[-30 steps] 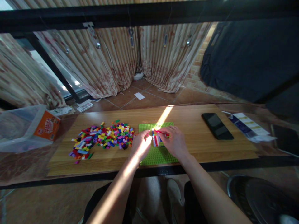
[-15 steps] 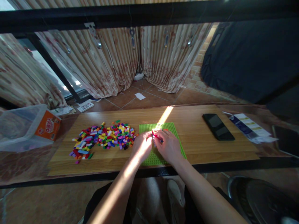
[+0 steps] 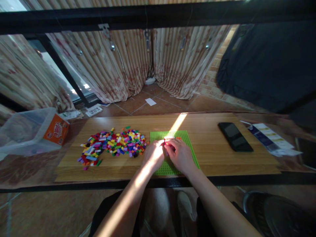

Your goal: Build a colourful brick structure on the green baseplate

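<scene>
Both hands meet above a green studded baseplate (image 3: 168,170) lying on the wooden board. A small red toy brick (image 3: 165,142) shows between the fingertips. My left hand (image 3: 155,154), with a strip of sunlight across it, is closed on the red brick from the left. From the right, my right hand (image 3: 181,154) pinches at the same brick, with thumb and index finger curled in. A few orange bricks (image 3: 178,138) peek out behind the right knuckles. The hands hide much of the plate's middle, including whatever sits under the fingers.
Many loose coloured bricks (image 3: 116,144) are spread left of the plate. A black phone (image 3: 235,137) lies on the board (image 3: 207,131) to the right, with printed papers (image 3: 271,136) beyond. A clear plastic bin (image 3: 29,131) with an orange label stands far left.
The whole view has shifted slightly, so things appear a little further right. Both hands stay together over the plate; less of the red brick shows between the fingers now.
</scene>
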`<state>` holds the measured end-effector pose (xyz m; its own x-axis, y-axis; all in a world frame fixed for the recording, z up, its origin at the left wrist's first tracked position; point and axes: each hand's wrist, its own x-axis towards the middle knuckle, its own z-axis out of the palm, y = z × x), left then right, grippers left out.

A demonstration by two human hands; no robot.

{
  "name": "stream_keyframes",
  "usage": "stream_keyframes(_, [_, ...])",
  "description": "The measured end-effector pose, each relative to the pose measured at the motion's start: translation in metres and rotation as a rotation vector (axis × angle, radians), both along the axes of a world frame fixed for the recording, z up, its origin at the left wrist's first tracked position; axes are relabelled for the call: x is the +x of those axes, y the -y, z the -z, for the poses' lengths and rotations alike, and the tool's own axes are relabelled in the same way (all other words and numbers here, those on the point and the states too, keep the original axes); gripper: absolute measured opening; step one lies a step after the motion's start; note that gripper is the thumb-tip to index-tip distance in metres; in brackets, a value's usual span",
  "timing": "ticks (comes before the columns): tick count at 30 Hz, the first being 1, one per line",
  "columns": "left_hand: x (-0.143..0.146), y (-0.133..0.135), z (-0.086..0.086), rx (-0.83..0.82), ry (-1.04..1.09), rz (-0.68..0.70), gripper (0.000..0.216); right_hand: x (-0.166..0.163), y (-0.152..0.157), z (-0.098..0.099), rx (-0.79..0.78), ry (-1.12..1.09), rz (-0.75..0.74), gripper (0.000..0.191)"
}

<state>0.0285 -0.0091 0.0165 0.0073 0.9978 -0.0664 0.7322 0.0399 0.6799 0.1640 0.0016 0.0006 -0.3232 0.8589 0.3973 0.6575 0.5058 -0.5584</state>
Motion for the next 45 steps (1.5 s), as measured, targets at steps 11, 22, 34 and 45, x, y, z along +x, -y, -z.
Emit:
stream_keyframes(11, [0.005,0.010,0.005,0.082,-0.061,0.008,0.035,0.000,-0.008,0.004,-0.037,0.003,0.023,0.016])
stream_keyframes(22, [0.007,0.015,0.009,0.147,-0.079,0.003,0.034,-0.002,-0.010,0.004,-0.063,-0.033,0.022,0.016])
stream_keyframes(34, [0.008,0.017,0.014,0.168,-0.131,0.016,0.030,-0.002,-0.008,0.002,-0.065,-0.081,0.012,0.018])
stream_keyframes(45, [0.010,0.017,0.015,0.148,-0.135,0.019,0.032,-0.004,-0.007,0.004,-0.058,-0.091,0.009,0.019])
